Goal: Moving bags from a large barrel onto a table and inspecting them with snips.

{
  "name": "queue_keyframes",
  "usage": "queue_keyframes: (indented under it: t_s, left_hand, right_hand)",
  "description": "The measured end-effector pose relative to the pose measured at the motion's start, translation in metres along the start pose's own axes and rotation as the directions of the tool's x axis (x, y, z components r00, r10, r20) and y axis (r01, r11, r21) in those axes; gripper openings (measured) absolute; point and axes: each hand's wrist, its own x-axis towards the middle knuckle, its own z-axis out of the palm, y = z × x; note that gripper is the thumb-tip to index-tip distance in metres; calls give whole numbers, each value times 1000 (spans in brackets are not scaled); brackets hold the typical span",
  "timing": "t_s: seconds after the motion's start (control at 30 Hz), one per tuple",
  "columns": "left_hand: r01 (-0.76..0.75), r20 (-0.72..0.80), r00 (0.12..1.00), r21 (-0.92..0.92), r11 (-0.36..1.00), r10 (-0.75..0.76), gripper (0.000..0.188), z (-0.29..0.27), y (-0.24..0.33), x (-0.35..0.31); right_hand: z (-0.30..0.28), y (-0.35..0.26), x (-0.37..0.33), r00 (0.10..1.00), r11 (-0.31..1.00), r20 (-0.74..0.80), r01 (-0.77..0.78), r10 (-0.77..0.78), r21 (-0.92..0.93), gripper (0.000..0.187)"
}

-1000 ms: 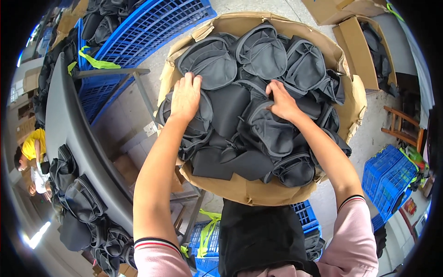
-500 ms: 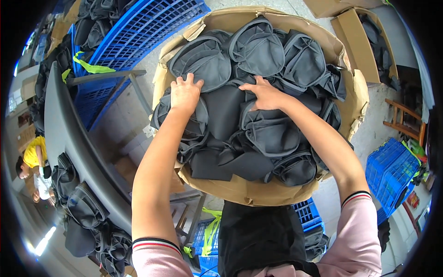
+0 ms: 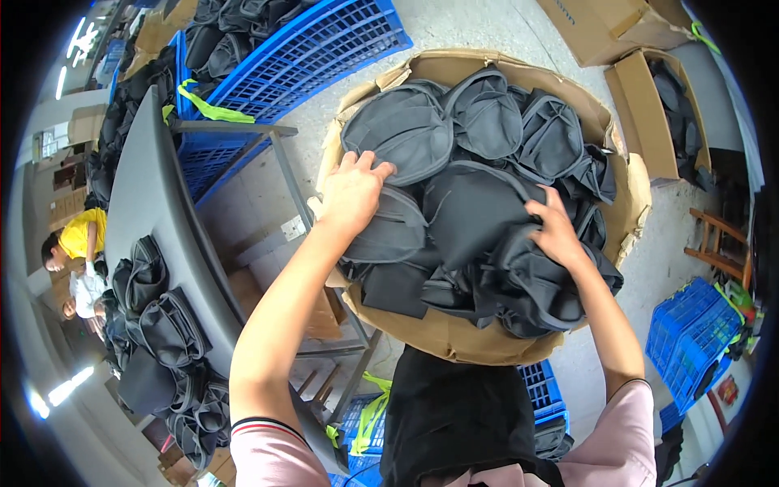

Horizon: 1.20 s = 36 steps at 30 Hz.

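Note:
A large cardboard box (image 3: pixel 454 341) with an uneven rim holds several dark grey and black fabric pouches. My left hand (image 3: pixel 355 195) lies at the left side of the pile, fingers apart, over the join of an upper rounded pouch (image 3: pixel 398 130) and a lower one (image 3: pixel 388 230). My right hand (image 3: pixel 558 231) is on the right of the pile, fingers curled at the edge of a smooth black pouch (image 3: pixel 475 213). Its thumb sits over a crumpled pouch (image 3: pixel 540 280) just below. Some motion blur softens the right fingertips.
On the left runs a grey table (image 3: pixel 154 203) with more pouches (image 3: pixel 166 329) along it. A blue crate (image 3: pixel 316 61) of pouches stands behind. At right are an open carton (image 3: pixel 649 114), a wooden stool (image 3: pixel 718 247) and blue crates (image 3: pixel 694 337). Two people (image 3: pixel 81 235) are far left.
My right hand has moved right and down from the middle of the pile. The smooth black pouch shows more fully, and the crumpled pouch has shifted right. My left hand stays at the left side.

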Motion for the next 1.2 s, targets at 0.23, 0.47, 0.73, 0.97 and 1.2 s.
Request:
queue_keyframes:
  t_s: [0.23,0.47,0.73,0.97,1.2]
  left_hand:
    - [140,-56,985,-314,939,-165,36,-114,-3,-33]
    - [278,-287,893,-257,926,-348,42,-225,-43,-174]
    - [572,-478,641,-225,789,-601,40,-328,-34,-432]
    - [806,-685,197,-295,514,-701,33,-371,-23,-674]
    - [900,-632,-105,-388,197,-768,38,-381,-75,-833]
  right_hand:
    - [-119,-20,-77,982,998,-190,0,-13,-64,45]
    - [-130,-7,-109,970,997,-227,82,-83,-11,57]
    - [-87,-158,-24,933,932,5,360,-360,39,67]
    - [4,-485,5,585,595,111,795,-803,118,59]
    - [119,-764,-97,276,315,194,923,-942,220,40]
